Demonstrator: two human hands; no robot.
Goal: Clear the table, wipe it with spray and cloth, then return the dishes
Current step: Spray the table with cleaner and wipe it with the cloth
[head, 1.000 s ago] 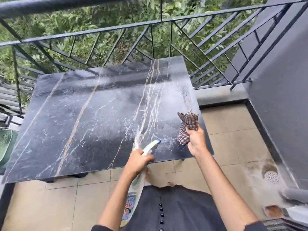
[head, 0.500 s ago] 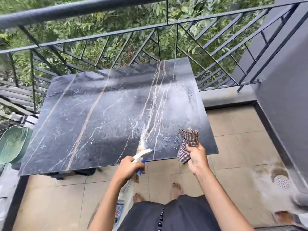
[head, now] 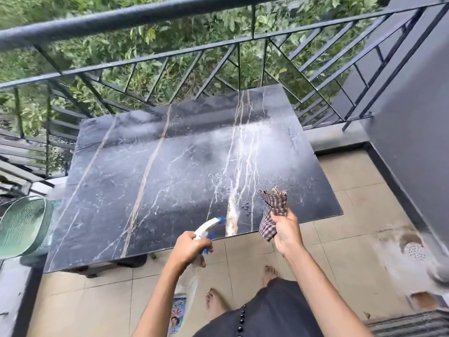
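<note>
A black marble table (head: 136, 190) with pale and tan veins fills the middle of the view, bare of dishes. Wet droplets speckle its near right part. My left hand (head: 188, 249) grips a spray bottle (head: 207, 227) with a white head and blue trigger, its nozzle at the table's near edge; the clear body hangs below my wrist. My right hand (head: 286, 233) holds a bunched brown checked cloth (head: 273, 210) just above the near right of the tabletop.
A dark metal railing (head: 170, 13) runs behind and right of the table, with greenery beyond. A grey wall (head: 413, 117) stands at the right. A green mesh chair (head: 21, 227) is at the left. The tiled floor has a drain (head: 414, 250) and a striped mat (head: 410, 324).
The view has pulled back from the table, which now sits farther up the frame. Both hands stay at its near edge, still holding bottle and cloth. My bare feet have come into view.
</note>
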